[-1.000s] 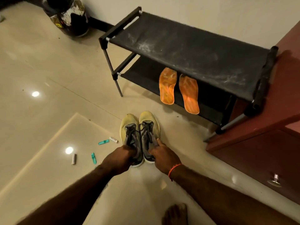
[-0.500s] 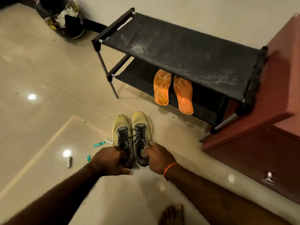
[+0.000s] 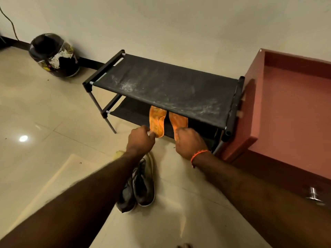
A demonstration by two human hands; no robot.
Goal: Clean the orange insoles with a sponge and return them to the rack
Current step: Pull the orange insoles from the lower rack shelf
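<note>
Head view: hands have left the shoes (image 3: 141,185) and reached the insoles (image 3: 157,122).
Left hand (image 3: 140,140) pinches one heel, right hand (image 3: 190,143) grasps the other, at 12 o'clock on the rack (image 3: 166,86) lower shelf; cleaning can start once lifted, no sponge seen.

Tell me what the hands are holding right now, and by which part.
Each takes one orange insole by its near end: left hand the left insole, right hand the right insole.
</note>
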